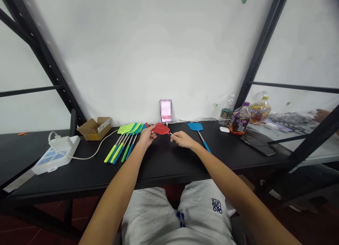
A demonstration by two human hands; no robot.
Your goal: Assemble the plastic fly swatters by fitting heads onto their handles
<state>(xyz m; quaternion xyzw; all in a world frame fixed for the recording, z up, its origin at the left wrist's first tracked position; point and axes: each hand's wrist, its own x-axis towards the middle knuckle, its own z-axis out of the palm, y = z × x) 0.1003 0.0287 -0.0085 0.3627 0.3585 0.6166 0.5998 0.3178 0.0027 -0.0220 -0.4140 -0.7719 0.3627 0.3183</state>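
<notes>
A red leaf-shaped fly swatter head [161,128] is held just above the black table, between my two hands. My left hand [148,135] pinches its left edge with thumb and fingers. My right hand [182,139] is closed on a thin pale rod [171,134] whose tip meets the narrow neck of the red head; the rest of the rod is hidden in my fingers. Left of my hands several fly swatters [126,128] with yellow, blue and green parts lie in a slanted row. To the right lies a single blue fly swatter [195,127], handle towards me.
A phone [166,111] with a lit screen leans on the wall. At left are an open cardboard box [94,129] and a power strip [57,156] with cables. Bottles [240,119], a white case [224,129] and a dark phone [257,145] occupy the right. Another person's hand [321,116] shows at far right.
</notes>
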